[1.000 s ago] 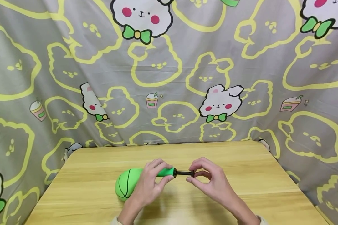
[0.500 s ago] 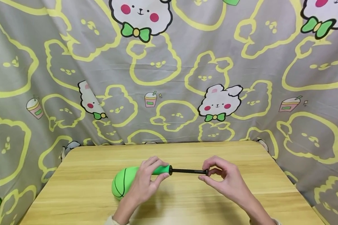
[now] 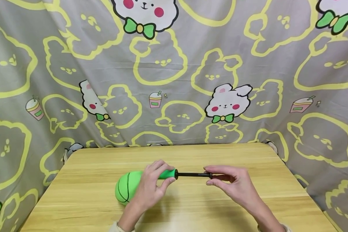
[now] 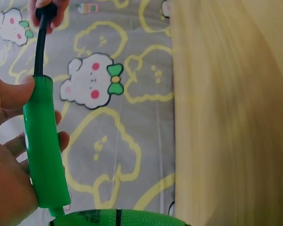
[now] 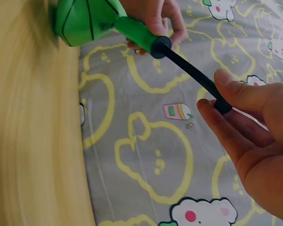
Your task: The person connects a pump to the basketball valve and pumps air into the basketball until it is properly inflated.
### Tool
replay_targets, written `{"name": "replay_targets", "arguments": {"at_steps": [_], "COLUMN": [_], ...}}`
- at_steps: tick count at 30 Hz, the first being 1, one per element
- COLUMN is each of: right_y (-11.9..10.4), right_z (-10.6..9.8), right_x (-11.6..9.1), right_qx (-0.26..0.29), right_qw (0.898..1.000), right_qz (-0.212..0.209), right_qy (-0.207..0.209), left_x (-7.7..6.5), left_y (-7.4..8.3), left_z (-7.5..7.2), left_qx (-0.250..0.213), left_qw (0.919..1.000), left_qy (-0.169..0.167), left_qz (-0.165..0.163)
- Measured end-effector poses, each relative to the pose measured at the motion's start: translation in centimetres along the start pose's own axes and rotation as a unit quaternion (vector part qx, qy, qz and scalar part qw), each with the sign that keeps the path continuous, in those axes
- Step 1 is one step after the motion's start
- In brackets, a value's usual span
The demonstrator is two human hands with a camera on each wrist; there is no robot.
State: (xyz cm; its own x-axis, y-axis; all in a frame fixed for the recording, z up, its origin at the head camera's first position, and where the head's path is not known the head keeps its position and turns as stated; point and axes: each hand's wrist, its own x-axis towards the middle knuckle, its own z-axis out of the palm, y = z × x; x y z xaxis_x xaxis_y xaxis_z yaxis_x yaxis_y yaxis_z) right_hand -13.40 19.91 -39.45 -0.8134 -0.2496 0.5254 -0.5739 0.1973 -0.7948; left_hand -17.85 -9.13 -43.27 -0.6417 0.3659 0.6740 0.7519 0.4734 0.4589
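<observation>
A green hand pump [image 4: 45, 141] lies level above the table, its nozzle end against a green ball with black seam lines [image 3: 127, 188]. My left hand [image 3: 150, 187] grips the pump's green barrel, thumb and fingers round it, and covers part of the ball in the head view. The black plunger rod [image 3: 194, 174] sticks out of the barrel to the right. At its far end my right hand [image 3: 235, 182] holds the small black handle [image 5: 221, 105] between thumb and fingers. In the left wrist view, the nozzle meets the ball at the bottom edge.
The pale wooden table [image 3: 84, 180] extends under both hands. Behind it and at the sides hangs a grey curtain [image 3: 174, 74] printed with yellow outlines and white rabbits.
The right hand first drew the plunger rod out to the right, then moved slightly back left, so a little less rod shows. Its fingers have straightened somewhat. The left hand stays on the barrel.
</observation>
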Motion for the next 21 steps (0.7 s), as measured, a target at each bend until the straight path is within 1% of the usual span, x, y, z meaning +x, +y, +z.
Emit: {"name": "replay_targets", "arguments": {"at_steps": [5, 11, 13, 18, 19, 21], "right_y": [0.7, 1.7, 2.0, 2.6, 2.7, 3.0], "right_z": [1.4, 3.3, 3.9, 5.3, 5.6, 6.2], "right_x": [-0.1, -0.2, -0.2, 0.0, 0.0, 0.0], "right_qx": [0.011, 0.026, 0.034, 0.052, 0.052, 0.053], "right_qw": [1.000, 0.999, 0.999, 0.998, 0.997, 0.997], "right_qz": [-0.010, -0.036, -0.030, -0.036, -0.042, -0.042], "right_qy": [0.008, 0.023, 0.026, 0.030, 0.033, 0.039], "left_x": [-0.1, -0.2, -0.3, -0.3, -0.3, -0.4], "left_y": [0.6, 0.8, 0.8, 0.8, 0.8, 0.8], "left_z": [0.3, 0.7, 0.8, 0.9, 0.9, 1.0], "left_qx": [0.009, 0.023, 0.027, 0.036, 0.037, 0.039], "left_qw": [1.0000, 0.9997, 0.9995, 0.9992, 0.9992, 0.9991], "left_qy": [-0.003, -0.008, -0.011, -0.010, -0.010, -0.012], "left_qz": [0.001, 0.008, 0.007, 0.014, 0.015, 0.015]}}
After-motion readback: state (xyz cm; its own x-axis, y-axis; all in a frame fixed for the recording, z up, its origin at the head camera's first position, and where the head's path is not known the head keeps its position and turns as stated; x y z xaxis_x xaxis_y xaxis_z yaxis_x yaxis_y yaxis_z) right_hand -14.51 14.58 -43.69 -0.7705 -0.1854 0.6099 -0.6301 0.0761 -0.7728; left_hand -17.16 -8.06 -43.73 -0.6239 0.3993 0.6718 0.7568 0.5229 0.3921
